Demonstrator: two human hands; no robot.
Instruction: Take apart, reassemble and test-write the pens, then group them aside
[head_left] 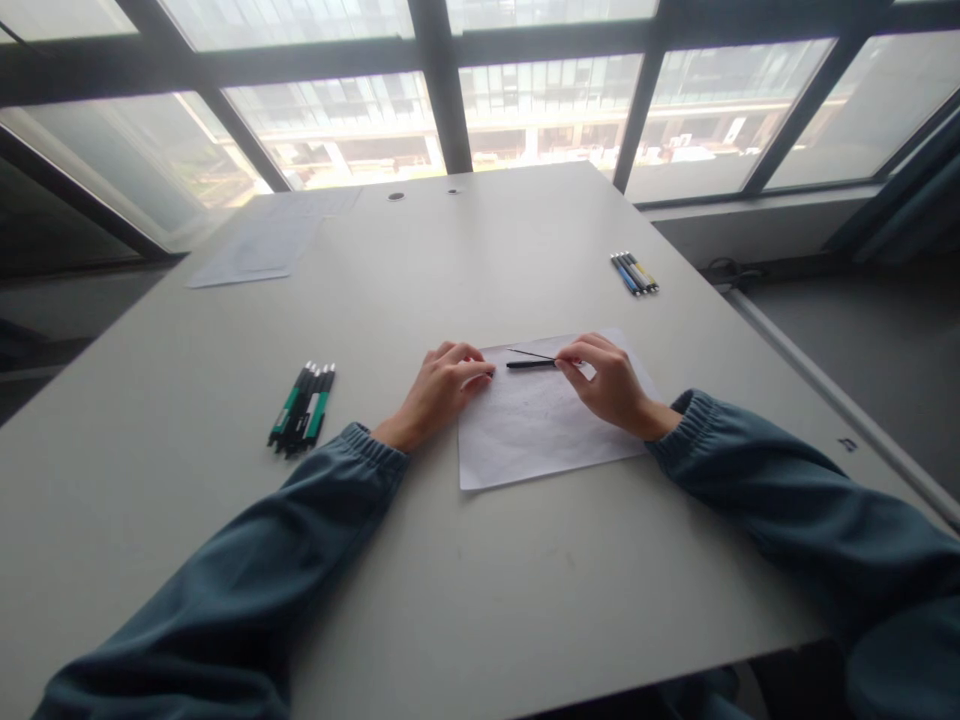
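A sheet of white paper point(517, 430) lies on the table under both hands. My right hand point(607, 380) pinches a thin dark pen refill point(531, 353), its free end pointing left and slightly up. Just beneath the refill, a black pen barrel point(531, 365) lies crosswise on the paper, its right end close to my right fingertips. My left hand point(446, 385) is closed at the paper's left edge, thumb and fingers around a small dark piece point(490, 374) that is mostly hidden. A gap separates that piece from the barrel.
Several black pens with green labels point(302, 408) lie bunched left of my left hand. Another row of pens point(634, 273), blue to yellow, sits at the table's right side. Loose paper sheets point(251, 245) lie at the far left. Windows point(547, 110) stand behind the white table point(480, 600).
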